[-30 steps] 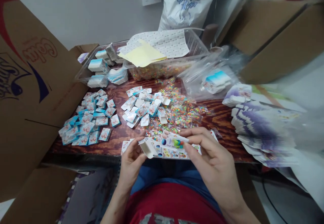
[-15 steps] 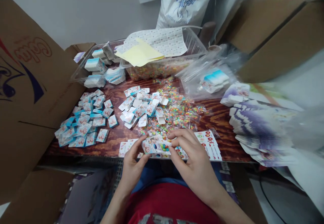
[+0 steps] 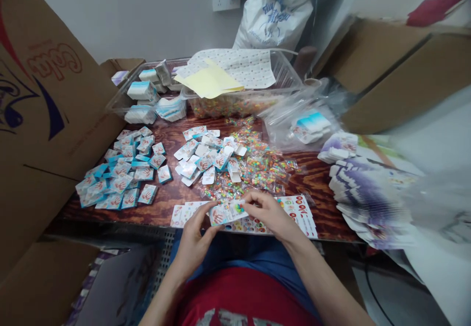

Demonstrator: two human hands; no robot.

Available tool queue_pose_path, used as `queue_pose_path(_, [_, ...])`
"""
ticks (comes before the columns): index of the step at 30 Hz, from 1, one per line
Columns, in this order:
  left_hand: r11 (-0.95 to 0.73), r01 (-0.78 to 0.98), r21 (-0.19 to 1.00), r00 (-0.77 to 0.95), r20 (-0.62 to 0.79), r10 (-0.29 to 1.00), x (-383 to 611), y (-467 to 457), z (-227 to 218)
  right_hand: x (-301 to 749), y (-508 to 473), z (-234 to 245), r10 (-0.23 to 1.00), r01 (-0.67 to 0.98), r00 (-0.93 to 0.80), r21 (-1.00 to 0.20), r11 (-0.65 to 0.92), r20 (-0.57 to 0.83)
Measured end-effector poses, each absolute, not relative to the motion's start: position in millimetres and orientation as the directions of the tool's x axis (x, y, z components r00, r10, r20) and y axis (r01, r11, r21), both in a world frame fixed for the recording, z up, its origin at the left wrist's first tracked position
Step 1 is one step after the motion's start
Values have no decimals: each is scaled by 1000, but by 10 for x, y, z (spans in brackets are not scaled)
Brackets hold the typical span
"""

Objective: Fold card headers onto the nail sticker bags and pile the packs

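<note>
Above the table's front edge, my left hand (image 3: 196,235) pinches a small printed box (image 3: 220,214) with a red hand picture, gripping its left end. My right hand (image 3: 270,216) has its fingertips closed on a small clear packet of coloured candies (image 3: 240,207) at the box's right end. Whether the packet is partly inside the box cannot be made out. Sticker sheets (image 3: 305,215) lie under both hands. Just beyond them spread many loose candy packets (image 3: 257,166) and a heap of open-ended little boxes (image 3: 206,159).
Closed little boxes (image 3: 121,183) are piled at the left beside a tall carton (image 3: 40,120). Clear plastic trays (image 3: 287,70) stand at the back, with paper sheets (image 3: 235,66) on top. Flat purple-white cartons (image 3: 364,193) are stacked at the right, near a plastic bag (image 3: 279,124).
My right fingers have drawn closer together around the packet, and the box is turned a little flatter. The head view has tilted slightly upward.
</note>
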State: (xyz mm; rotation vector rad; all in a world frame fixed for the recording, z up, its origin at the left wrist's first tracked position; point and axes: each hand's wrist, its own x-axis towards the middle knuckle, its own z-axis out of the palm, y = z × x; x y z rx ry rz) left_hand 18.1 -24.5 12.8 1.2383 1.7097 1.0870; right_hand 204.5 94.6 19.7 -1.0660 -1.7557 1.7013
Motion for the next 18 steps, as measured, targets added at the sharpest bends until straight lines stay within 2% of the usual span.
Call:
queue_pose_path(2, [151,338,929,-230,-74,970,186,-228,122,2024,942,86,791,206,-582,-975,-83,-190])
queue_pose_path(6, [161,338,927,-211,-92,973,196,-193,111,1960,837,150,837,202,-547,-968,147,13])
queue_pose_path(8, [169,355,919,-219,-94,971,201,-184,111,1934,785,221,840,207,-541,-962,181,41])
queue_pose_path(14, [152,418,896,-209,-69,976,200,-221,76,1954,742,166,807,161,-585,-987,17,-82])
queue_pose_path(18, [89,483,871,-178,-2,984,200,-264,52,1944,713,53,816,127,-555,-986,-109,-162])
